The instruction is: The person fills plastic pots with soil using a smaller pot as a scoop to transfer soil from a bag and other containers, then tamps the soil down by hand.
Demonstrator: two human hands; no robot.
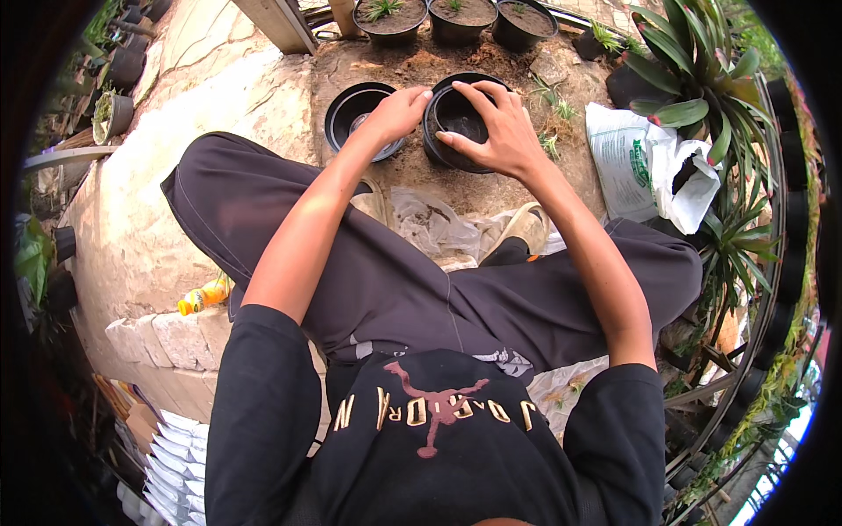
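A round black plastic plant pot (pixel 431 148) stands on the ground before me, and a second dark rim shows inside it. My left hand (pixel 399 113) has its thumb and fingertips at the pot's left rim. Over the pot's opening, my right hand (pixel 503 128) is spread, with fingertips at the far inner rim and thumb at the near left; it covers the pot's right side. Just left of it, another black pot (pixel 333 125) sits partly under my left hand, with something shiny inside that I cannot make out.
Several soil-filled pots (pixel 457 29) line the back beside a wooden post (pixel 279 26). At right are small loose plants (pixel 549 144), a white bag (pixel 618 164) and a leafy potted plant (pixel 684 72). A plastic sheet (pixel 434 223) lies between my feet; a yellow bottle (pixel 204 297) lies at left.
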